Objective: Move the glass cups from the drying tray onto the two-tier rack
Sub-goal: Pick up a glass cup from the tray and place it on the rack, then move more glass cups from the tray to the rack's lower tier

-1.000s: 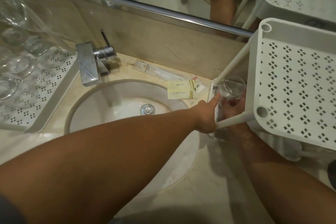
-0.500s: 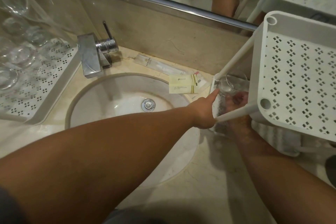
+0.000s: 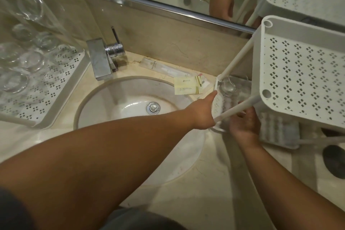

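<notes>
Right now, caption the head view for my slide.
Both hands at the rack's lower shelf, beside a glass cup.

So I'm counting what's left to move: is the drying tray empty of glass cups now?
No, several glass cups stand on the drying tray left of the sink.

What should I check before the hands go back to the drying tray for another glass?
1. Glass cup standing on the rack's lower tier, back left corner: ok.
2. Right hand off the cup: ok, its fingers sit near the front leg, apart from the glass.
3. Left hand free: not ok, its fingertip touches the lower tier's rim.
4. Room left on the top tier: ok, the part in view is bare.
5. Cups left on the drying tray: ok, several in view.
6. Cup steady on the tier: cannot tell.
</notes>
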`<state>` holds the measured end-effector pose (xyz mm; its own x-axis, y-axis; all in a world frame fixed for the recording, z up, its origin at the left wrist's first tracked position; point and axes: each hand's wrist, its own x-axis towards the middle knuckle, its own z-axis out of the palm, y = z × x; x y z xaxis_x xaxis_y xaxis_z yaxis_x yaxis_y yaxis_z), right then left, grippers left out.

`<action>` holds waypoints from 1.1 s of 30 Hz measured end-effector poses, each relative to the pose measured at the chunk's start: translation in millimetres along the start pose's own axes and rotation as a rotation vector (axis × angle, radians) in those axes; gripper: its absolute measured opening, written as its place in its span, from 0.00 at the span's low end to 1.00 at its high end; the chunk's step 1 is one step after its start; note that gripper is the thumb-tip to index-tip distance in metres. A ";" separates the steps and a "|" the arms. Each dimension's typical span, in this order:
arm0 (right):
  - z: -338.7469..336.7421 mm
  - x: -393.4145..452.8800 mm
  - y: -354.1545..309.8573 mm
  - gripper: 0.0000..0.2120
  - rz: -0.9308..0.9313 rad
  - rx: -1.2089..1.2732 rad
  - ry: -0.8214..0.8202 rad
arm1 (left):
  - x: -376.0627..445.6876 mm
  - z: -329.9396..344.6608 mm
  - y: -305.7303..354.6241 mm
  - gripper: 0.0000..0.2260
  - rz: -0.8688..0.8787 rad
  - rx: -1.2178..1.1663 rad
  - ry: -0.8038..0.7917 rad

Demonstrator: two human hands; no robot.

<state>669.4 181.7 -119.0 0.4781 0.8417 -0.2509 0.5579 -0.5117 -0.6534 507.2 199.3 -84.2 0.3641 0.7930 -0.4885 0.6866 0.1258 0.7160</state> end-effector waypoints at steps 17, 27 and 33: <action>4.8 -179.7 -20.3 0.10 -0.109 0.347 0.118 | -132.5 -17.4 -63.0 0.26 0.068 -0.280 0.209; 69.9 -239.1 -122.9 0.07 -0.339 0.439 -0.044 | -228.1 -96.7 -119.2 0.20 0.037 -0.475 0.445; 109.0 -277.1 -187.4 0.06 -0.470 0.489 -0.176 | -285.5 -136.1 -153.8 0.19 0.063 -0.501 0.587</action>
<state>358.5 63.2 -4.9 0.1212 0.9912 0.0523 0.2895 0.0151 -0.9571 212.0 34.7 13.0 -0.0965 0.9760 -0.1952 0.2583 0.2140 0.9421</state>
